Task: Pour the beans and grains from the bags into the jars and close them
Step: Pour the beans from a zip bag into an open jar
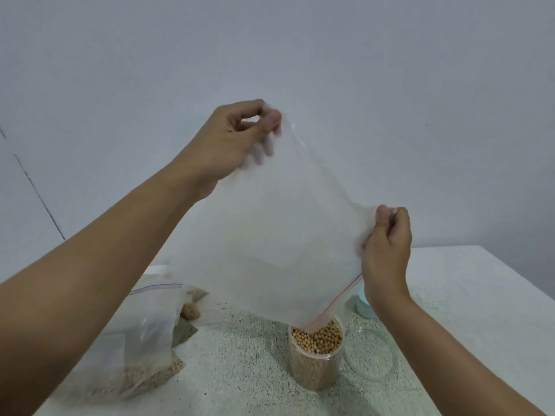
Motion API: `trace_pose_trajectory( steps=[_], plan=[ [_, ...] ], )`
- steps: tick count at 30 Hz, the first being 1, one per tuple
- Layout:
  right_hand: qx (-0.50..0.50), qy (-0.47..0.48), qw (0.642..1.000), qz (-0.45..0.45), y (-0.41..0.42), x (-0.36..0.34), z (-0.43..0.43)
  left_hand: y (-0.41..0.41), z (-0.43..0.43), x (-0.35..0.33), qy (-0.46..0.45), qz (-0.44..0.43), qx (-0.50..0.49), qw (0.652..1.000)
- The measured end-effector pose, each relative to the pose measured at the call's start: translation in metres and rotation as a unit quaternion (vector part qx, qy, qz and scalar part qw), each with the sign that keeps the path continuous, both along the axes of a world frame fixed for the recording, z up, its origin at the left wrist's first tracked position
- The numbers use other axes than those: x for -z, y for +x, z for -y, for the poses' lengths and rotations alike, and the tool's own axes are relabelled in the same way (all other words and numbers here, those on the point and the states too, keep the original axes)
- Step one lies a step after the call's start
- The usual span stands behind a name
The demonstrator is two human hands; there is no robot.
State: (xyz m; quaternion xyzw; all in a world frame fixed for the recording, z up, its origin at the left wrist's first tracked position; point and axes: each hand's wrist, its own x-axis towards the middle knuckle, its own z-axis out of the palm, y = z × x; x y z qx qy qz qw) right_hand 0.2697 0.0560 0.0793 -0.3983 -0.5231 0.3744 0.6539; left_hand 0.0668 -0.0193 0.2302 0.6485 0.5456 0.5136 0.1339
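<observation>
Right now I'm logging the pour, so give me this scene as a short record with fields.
bag: clear zip bag, looks empty, mouth corner down in the jar
left hand: pinches the bag's top corner
right hand: pinches the bag's right corner
jar: open, on the table, nearly full of beans
lid: clear round piece, likely the lid, flat on the table right of the jar
other bags: left of the jar, grains inside
</observation>
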Motion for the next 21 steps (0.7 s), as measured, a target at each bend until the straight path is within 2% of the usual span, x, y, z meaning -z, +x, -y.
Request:
trace_pose_trajectory(
  steps=[10,14,21],
  plan=[
    [0.004,-0.040,0.999,-0.023,-0.003,0.007,-0.008,-0.001,0.006,0.001,-0.024,-0.016,0.007,1.000],
    [-0.015,-0.041,0.997,-0.066,-0.008,0.006,-0.010,-0.014,0.018,0.004,-0.040,0.036,0.022,0.998],
    [-0.010,-0.066,0.994,-0.091,-0.008,0.013,-0.018,-0.073,0.052,0.092,-0.154,-0.045,-0.012,0.987]
  ],
)
